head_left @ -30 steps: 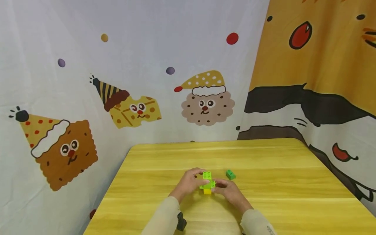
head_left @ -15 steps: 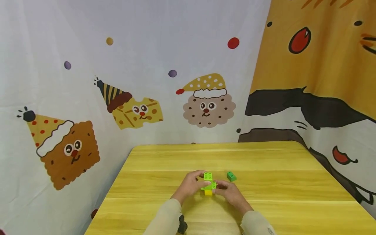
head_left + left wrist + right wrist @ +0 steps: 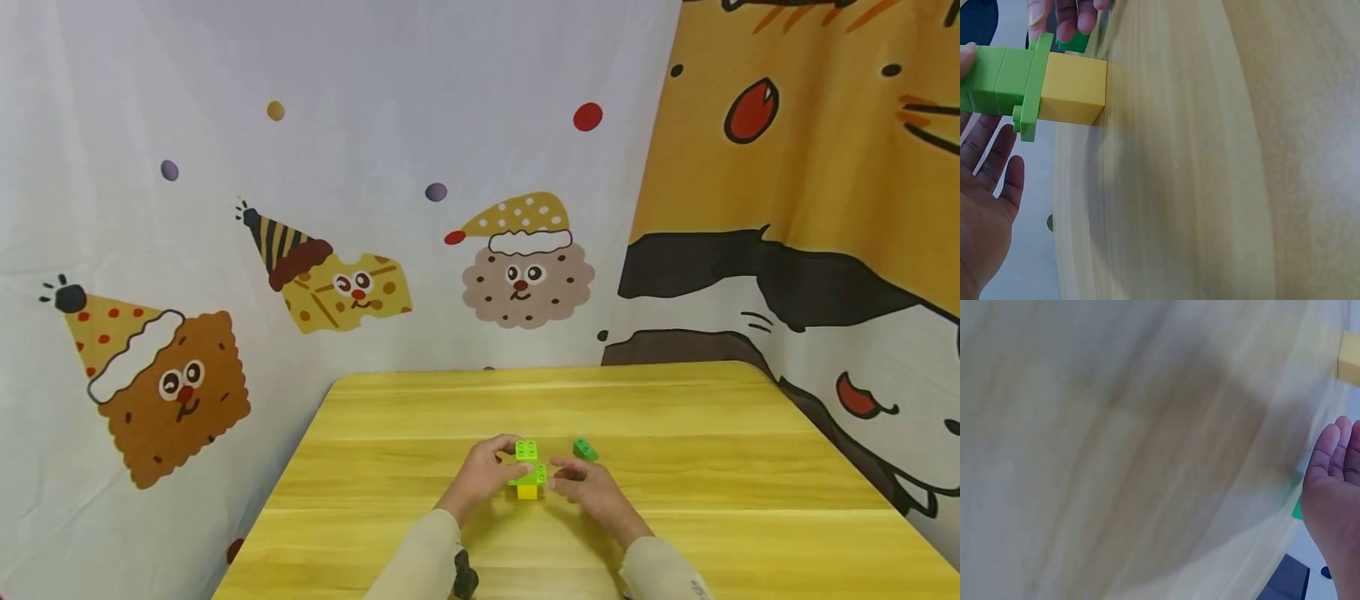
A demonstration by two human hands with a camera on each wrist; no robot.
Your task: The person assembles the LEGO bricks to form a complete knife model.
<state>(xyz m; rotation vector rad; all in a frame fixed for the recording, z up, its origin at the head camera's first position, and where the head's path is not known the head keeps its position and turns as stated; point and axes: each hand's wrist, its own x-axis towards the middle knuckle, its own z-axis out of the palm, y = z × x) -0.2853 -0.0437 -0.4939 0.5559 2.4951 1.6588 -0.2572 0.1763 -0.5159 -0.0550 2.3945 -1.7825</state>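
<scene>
In the head view my left hand [image 3: 486,473] grips a small stack of toy building bricks, its thumb across the near side. At the top are lime-green bricks [image 3: 526,450]; in the left wrist view they join a wider, thin green plate [image 3: 1035,87]. Below that plate sits a yellow block [image 3: 1072,90], the lowest part of the stack. My right hand [image 3: 596,493] is just right of the stack, a narrow gap between them, its fingers loosely bent and holding nothing. A separate dark green brick [image 3: 584,449] lies on the table beyond the right hand.
The wooden table [image 3: 675,417] has light yellow boards and rounded far corners. Behind it hangs a white curtain [image 3: 360,108] printed with cartoon biscuits and cheese. A dark strap piece [image 3: 465,575] shows by the left sleeve [image 3: 420,554].
My right hand has drawn slightly away to the right from the stack, which its fingers reached before. The left hand keeps its grip. The head view has tilted and shifted a little.
</scene>
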